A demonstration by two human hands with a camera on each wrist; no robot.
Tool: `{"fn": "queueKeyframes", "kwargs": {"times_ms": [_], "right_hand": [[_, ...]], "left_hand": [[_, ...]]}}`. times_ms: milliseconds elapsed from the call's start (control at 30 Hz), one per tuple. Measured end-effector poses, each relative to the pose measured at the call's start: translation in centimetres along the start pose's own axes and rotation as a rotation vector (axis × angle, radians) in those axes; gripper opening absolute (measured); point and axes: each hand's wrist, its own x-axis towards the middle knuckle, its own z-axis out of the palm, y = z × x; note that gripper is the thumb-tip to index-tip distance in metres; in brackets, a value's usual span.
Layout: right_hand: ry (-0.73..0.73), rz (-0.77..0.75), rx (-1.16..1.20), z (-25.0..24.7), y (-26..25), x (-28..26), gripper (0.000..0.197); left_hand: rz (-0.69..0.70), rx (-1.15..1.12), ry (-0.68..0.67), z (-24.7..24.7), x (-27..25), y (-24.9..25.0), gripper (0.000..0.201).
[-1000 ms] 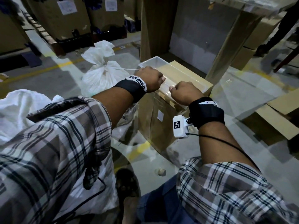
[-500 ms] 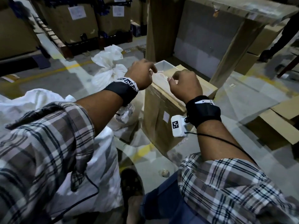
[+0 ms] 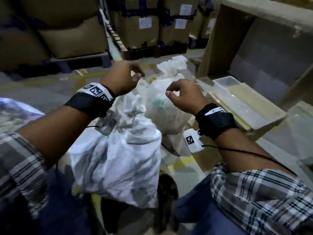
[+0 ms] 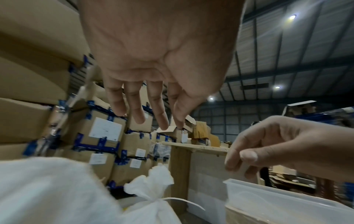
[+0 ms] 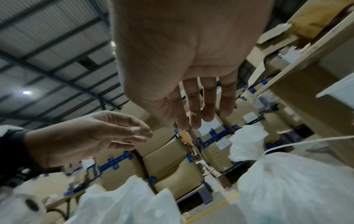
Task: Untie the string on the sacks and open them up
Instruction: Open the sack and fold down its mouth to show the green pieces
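Note:
Two white sacks stand on the floor in front of me. The near sack (image 3: 118, 158) is crumpled and lies below my left forearm. The far sack (image 3: 167, 106) is tied at its neck (image 4: 153, 180) with a pale string (image 4: 182, 201) whose loose end trails to the right (image 5: 306, 141). My left hand (image 3: 125, 78) hovers above the sacks with relaxed fingers, holding nothing. My right hand (image 3: 181, 94) hangs over the far sack, fingers loosely bent, thumb near the index finger; I see no string in it.
A cardboard box (image 3: 250, 107) with a clear plastic tub (image 3: 227, 82) on it stands at my right. A wooden table (image 3: 237, 31) rises behind it. Stacked cartons on pallets (image 3: 144, 31) line the back. My foot (image 3: 167, 192) is beside the near sack.
Both hands were fists drawn tight over the cardboard box. They have loosened, lifted and moved left over the sacks, and my head has turned toward the sacks.

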Motion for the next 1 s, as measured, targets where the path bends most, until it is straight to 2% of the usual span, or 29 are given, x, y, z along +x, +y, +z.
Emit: {"fn": "queueKeyframes", "kwargs": {"times_ms": [133,267,300,433,533,733,833,967,1000], "right_hand": [[-0.066,-0.133,0.018,2.4,-5.0,1.1,0.018],[-0.122,-0.199,0.012,4.3,-8.6,2.7,0.02],[-0.158,-0.23,0.022,6.6,-11.1,3.6,0.022],[-0.178,-0.189,-0.026,8.2,-12.3,4.9,0.046],[-0.265,-0.142,-0.121,9.8,-13.4,5.9,0.065],[-0.279,-0.104,-0.281,11.3,-13.4,6.9,0.077],[-0.241,-0.118,-0.242,11.2,-12.6,6.8,0.071],[-0.186,-0.212,-0.17,10.5,-11.8,5.8,0.037],[-0.186,-0.245,-0.184,10.3,-11.7,5.4,0.028]], "left_hand": [[-0.07,0.001,0.07,-2.2,-4.3,-5.0,0.017],[-0.066,0.119,0.044,-2.7,-6.1,-7.7,0.023],[-0.102,0.173,0.041,-4.2,-7.6,-9.9,0.027],[-0.073,0.258,0.02,-4.5,-8.0,-10.3,0.038],[-0.099,0.277,-0.007,-4.8,-8.6,-11.6,0.038],[-0.17,0.137,-0.057,-4.2,-9.9,-13.0,0.033],[-0.192,0.032,-0.042,-3.8,-10.5,-13.8,0.039],[-0.181,-0.101,-0.013,-4.0,-11.2,-14.2,0.063],[-0.15,-0.11,-0.015,-4.1,-11.3,-14.1,0.063]]}}
